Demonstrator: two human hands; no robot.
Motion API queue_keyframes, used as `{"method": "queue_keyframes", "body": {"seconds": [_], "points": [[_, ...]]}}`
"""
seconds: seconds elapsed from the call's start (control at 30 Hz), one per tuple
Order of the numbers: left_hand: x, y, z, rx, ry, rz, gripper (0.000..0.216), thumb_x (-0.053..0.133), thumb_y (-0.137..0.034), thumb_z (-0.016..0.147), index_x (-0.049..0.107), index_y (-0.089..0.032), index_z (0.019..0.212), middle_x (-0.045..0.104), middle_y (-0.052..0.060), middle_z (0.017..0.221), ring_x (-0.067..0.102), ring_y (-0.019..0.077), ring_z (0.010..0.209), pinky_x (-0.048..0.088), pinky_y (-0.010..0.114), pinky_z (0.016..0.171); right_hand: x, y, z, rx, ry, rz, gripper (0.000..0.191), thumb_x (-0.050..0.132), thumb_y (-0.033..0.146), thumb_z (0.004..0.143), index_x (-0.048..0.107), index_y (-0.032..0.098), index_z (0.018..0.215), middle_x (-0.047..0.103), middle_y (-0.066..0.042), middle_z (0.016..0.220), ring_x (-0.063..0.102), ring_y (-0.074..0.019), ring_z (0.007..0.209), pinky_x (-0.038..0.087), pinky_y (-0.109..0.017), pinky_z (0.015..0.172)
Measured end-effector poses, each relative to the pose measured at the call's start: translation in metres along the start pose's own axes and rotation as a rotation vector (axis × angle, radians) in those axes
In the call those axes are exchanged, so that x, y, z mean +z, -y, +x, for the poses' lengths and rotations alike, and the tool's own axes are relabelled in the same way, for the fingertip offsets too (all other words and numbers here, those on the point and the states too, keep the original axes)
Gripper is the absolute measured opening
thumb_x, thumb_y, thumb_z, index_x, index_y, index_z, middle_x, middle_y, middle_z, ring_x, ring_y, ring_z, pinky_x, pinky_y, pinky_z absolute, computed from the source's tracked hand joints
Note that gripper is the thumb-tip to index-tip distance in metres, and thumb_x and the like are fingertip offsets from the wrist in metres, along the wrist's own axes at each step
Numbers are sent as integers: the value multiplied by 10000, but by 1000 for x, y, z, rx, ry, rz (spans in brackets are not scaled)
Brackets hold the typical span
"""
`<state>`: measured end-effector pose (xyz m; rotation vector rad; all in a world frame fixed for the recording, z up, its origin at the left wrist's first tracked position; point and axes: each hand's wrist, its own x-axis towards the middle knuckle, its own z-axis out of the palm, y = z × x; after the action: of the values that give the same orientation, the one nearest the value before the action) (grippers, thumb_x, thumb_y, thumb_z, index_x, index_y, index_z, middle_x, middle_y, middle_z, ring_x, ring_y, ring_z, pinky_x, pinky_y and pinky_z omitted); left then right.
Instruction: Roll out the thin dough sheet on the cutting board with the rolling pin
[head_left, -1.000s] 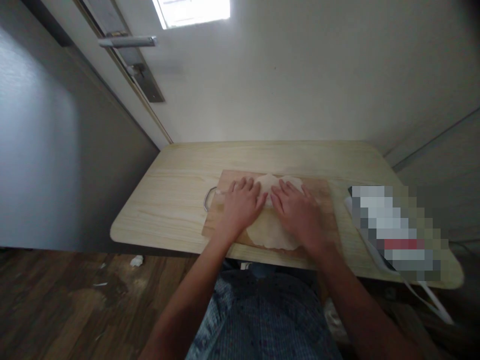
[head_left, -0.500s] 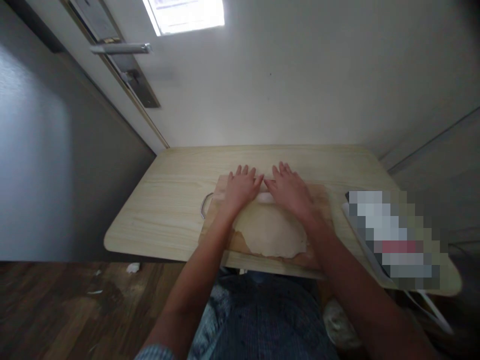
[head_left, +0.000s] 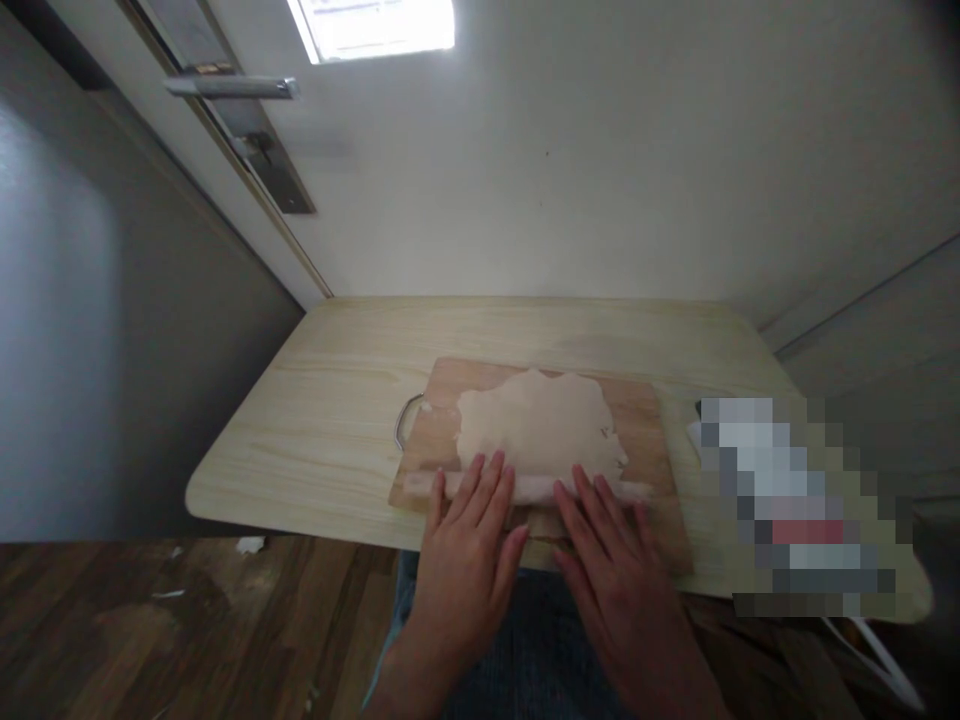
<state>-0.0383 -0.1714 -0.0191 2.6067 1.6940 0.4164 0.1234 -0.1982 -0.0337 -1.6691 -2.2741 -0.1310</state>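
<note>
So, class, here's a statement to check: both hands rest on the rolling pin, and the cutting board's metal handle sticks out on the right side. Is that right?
Not quite: the metal handle sticks out on the left side of the cutting board, as the head view shows. The left hand and right hand do rest on the rolling pin.

Got a pale wood-grain table (head_left: 330, 430), rounded at the corners, spreading to both sides of L hand (head_left: 469, 560) & R hand (head_left: 626, 580) & beyond them. Bears a wooden cutting board (head_left: 643, 420), lying flat, partly under the hands & mostly just ahead, w/ metal loop handle (head_left: 399, 425) sticking out L of L hand. Also bears, well R of R hand, a pixelated item (head_left: 795, 500), too blurred to ID.
</note>
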Motion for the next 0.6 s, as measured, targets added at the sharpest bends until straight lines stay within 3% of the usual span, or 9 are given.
{"method": "queue_keyframes", "body": {"seconds": [0.07,0.17,0.3,0.37,0.47,0.6], "points": [[3,5,8,19,-2,25,471,250,-364,922,312,-210,1363,341,23,1412,264,197,1328,245,472,1067,1,-6,10,0,12,-12,470,284,345,901,425,168,1313,349,-79,1409,298,-242,1305,230,-483,1028],[9,17,48,6,-33,90,496,305,-421,905,328,-218,1357,312,39,1433,218,261,1340,198,517,1068,4,-21,51,28,37,-25,475,274,378,909,452,163,1293,362,-90,1404,310,-259,1297,236,-501,1026],[9,32,112,18,74,83,466,229,-428,927,468,-188,1247,481,79,1323,387,251,1251,245,488,1047,7,-40,112,90,80,-26,503,238,385,923,447,118,1294,383,-134,1389,336,-239,1284,248,-440,1041],[7,38,131,-11,106,50,469,216,-428,931,463,-180,1243,497,88,1305,418,238,1225,256,493,1037,8,-46,129,145,105,-26,499,246,386,922,469,114,1277,384,-149,1385,329,-249,1287,264,-440,1030],[3,39,131,-107,76,53,433,227,-398,932,508,-191,1189,530,80,1269,446,242,1195,223,531,1040,7,-45,129,176,133,-16,474,248,348,925,503,110,1246,427,-151,1356,367,-244,1265,271,-432,1027],[2,32,84,-246,-37,124,383,278,-358,917,561,-200,1121,523,86,1271,420,296,1205,179,613,1020,2,-28,86,115,97,-1,461,273,340,920,515,94,1226,501,-123,1301,429,-234,1215,246,-432,1041]]}}
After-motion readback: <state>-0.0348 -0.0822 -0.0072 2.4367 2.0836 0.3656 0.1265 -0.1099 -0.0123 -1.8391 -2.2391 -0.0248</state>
